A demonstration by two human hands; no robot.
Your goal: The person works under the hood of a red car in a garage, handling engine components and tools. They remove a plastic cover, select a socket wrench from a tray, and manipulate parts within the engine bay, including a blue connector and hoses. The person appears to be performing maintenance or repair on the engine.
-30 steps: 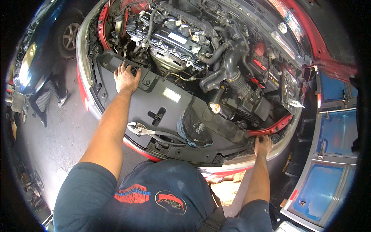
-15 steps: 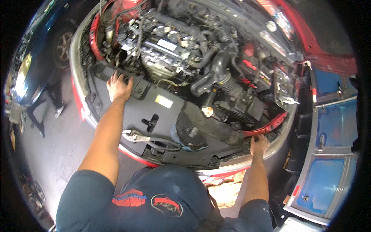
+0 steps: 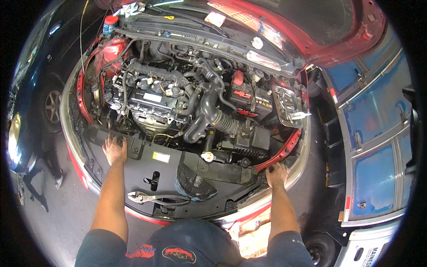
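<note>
My left hand (image 3: pixel 114 151) rests on the left part of the black front cover (image 3: pixel 106 171) of an open engine bay, its fingers apart and bent on the panel. My right hand (image 3: pixel 276 174) lies at the cover's right corner beside the red body edge (image 3: pixel 284 149), fingers apart and curled onto it. Between them, large pliers (image 3: pixel 135 196) with dark handles and a dark, blue-edged object (image 3: pixel 191 182) lie on the cover. Behind these are the white-topped filler cap (image 3: pixel 207 156), the engine (image 3: pixel 151 95), an intake hose (image 3: pixel 209 107) and the battery (image 3: pixel 251 100).
A metal tool tray (image 3: pixel 287 107) sits at the bay's right, a red-lidded tub (image 3: pixel 110 24) and loose wrappers (image 3: pixel 215 18) at the back. The red hood (image 3: pixel 338 42) is raised. A dark car (image 3: pixel 35 120) stands left; blue-panelled doors (image 3: pixel 371 178) stand right.
The view has tilted up, showing more of the windshield area; the bay sits lower and farther left in the picture. Both my hands remain at the same places on the cover.
</note>
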